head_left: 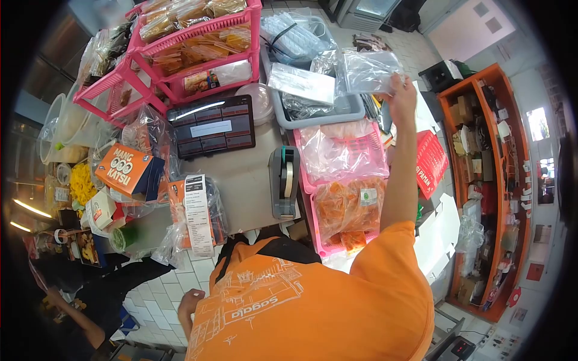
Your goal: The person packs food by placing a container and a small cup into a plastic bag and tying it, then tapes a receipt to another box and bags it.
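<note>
My right hand [400, 96] is closed on the edge of a clear plastic bag [367, 72], held above the right side of a grey bin [325, 122]. In that bin are a silvery-white packet [301, 83] and a bundle of clear plastic [295, 36] with a black tie round it. My left hand [190, 301] hangs low beside my orange shirt, its fingers curled in, with nothing visible in them. Just below the bin, a pink basket [306, 171] holds clear bags, and another contains orange-coloured packets [346, 207].
A tape dispenser [284, 183] and a tablet [211, 127] occupy the counter. Pink racks [256, 36] stand behind. To the left are an orange box [129, 171] and a bagged order with a receipt [198, 210]. Another person's arm [75, 313] shows at lower left. Orange shelves [497, 198] stand right.
</note>
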A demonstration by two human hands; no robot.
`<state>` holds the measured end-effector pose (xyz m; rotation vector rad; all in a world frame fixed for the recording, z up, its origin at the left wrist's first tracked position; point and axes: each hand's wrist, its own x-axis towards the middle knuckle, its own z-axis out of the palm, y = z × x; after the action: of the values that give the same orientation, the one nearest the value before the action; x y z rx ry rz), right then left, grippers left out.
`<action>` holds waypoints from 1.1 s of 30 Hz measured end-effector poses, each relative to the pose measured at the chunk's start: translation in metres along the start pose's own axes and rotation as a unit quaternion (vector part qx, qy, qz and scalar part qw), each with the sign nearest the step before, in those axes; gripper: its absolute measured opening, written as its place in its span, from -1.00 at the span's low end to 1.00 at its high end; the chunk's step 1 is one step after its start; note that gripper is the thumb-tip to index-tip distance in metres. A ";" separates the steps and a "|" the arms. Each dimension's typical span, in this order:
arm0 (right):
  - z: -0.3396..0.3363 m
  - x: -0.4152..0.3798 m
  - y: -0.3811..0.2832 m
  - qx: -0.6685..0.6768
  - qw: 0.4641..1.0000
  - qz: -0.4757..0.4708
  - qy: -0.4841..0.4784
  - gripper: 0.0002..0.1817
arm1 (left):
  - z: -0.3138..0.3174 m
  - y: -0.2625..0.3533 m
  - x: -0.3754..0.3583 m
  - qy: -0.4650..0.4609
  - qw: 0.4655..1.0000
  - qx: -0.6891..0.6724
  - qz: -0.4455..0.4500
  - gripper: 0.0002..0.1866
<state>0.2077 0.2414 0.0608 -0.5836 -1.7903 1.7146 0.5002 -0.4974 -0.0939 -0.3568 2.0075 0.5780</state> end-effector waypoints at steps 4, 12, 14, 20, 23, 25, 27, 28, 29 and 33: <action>0.019 -0.086 -0.083 -0.053 0.980 0.008 -0.190 -0.53 | -0.085 0.195 -0.083 0.149 0.926 -0.112 0.327 -0.66; 0.112 -0.227 -0.104 -0.097 0.968 -0.121 -0.200 -0.43 | -0.092 0.438 -0.056 0.006 0.736 -0.199 0.647 -0.40; 0.103 -0.225 -0.078 -0.180 0.917 -0.339 -0.109 -0.45 | -0.080 0.444 -0.057 0.025 0.706 -0.264 0.657 -0.48; 0.078 -0.228 -0.066 -0.190 0.927 -0.281 -0.157 -0.70 | -0.072 0.466 -0.065 0.151 0.664 -0.091 0.726 -0.31; 0.077 -0.233 -0.074 -0.236 0.924 -0.258 -0.155 -0.88 | -0.058 0.471 -0.074 0.156 0.667 -0.160 0.711 -0.18; 0.065 -0.228 -0.063 -0.260 0.918 -0.272 -0.125 -0.90 | -0.053 0.482 -0.059 0.127 0.660 -0.127 0.730 -0.25; 0.051 -0.225 -0.050 -0.284 0.910 -0.287 -0.097 -0.91 | -0.046 0.486 -0.060 0.117 0.758 -0.075 0.638 -0.42; 0.043 -0.224 -0.045 -0.288 0.915 -0.277 -0.054 -0.92 | -0.042 0.491 -0.058 0.111 0.756 -0.073 0.641 -0.42; 0.036 -0.225 -0.039 -0.291 0.919 -0.267 -0.009 -0.92 | -0.037 0.496 -0.052 0.099 0.770 -0.047 0.628 -0.43; 0.021 -0.233 -0.028 -0.275 0.916 -0.290 -0.044 -0.82 | 0.000 0.521 -0.051 0.091 0.681 -0.038 0.726 -0.30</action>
<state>0.3667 0.0675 0.0630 -0.1489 -2.2344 0.8474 0.2776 -0.0575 0.0807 1.3744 2.1067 1.6020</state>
